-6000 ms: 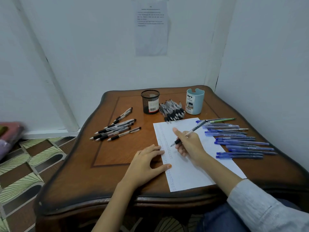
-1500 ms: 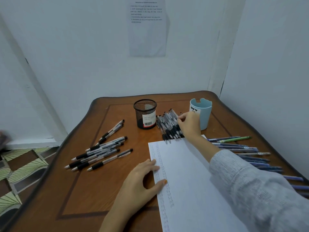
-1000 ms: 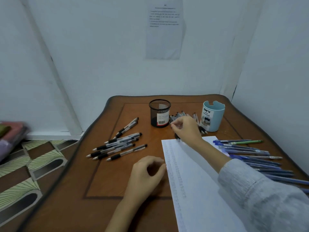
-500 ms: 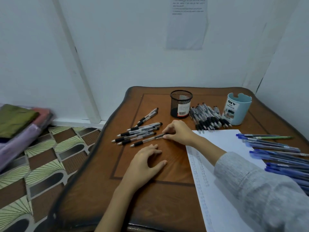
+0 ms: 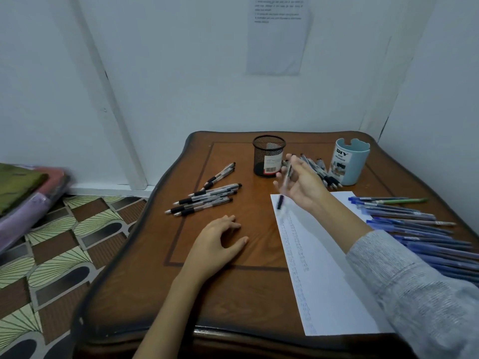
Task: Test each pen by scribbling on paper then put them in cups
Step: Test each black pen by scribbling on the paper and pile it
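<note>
Above the paper's far left corner, the right hand pinches a blurred black-grip pen, lifted from the loose pens at left that it touched a moment ago. The left hand rests on the table, fingers relaxed, empty.

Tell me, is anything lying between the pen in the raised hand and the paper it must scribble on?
Nothing visible does. The right hand holds the black pen tip-down by the paper's top-left corner, and nothing lies on the sheet there. The left hand rests on the table, off the sheet.
</note>
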